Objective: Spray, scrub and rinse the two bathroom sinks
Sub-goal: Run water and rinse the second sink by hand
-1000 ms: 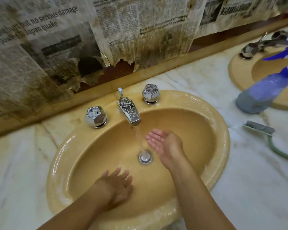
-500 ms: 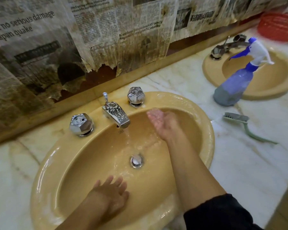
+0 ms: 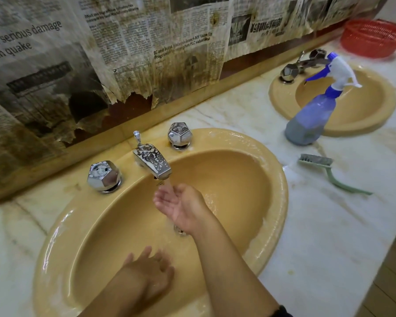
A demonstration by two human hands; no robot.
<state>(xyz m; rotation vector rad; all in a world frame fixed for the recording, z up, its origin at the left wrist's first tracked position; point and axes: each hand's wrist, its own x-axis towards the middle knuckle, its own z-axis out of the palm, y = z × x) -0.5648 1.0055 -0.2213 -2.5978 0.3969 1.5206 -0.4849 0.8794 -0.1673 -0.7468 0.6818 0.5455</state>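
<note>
Counter btwn sinks blocked by spray bottle (image 3: 313,115) & brush (image 3: 327,170); bare marble (image 3: 329,236) front-right gives hands room.

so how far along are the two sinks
Spraying and scrubbing of the near yellow oval sink look done: blue spray bottle and green scrub brush lie aside. Rinsing is under way: right hand cupped under the running chrome tap, left hand on the basin. The far sink is unclear.

Stained newspaper sheets (image 3: 146,53) are covering the wall behind the sinks. Left sheet is showing a cut-off headline, "no serious damage" over "pan quake". Middle sheet is reading "SC and Bursa Malaysia launch MY Value Up Programme…PLC valuations". Smaller print and the right sheets are staying illegible.
</note>
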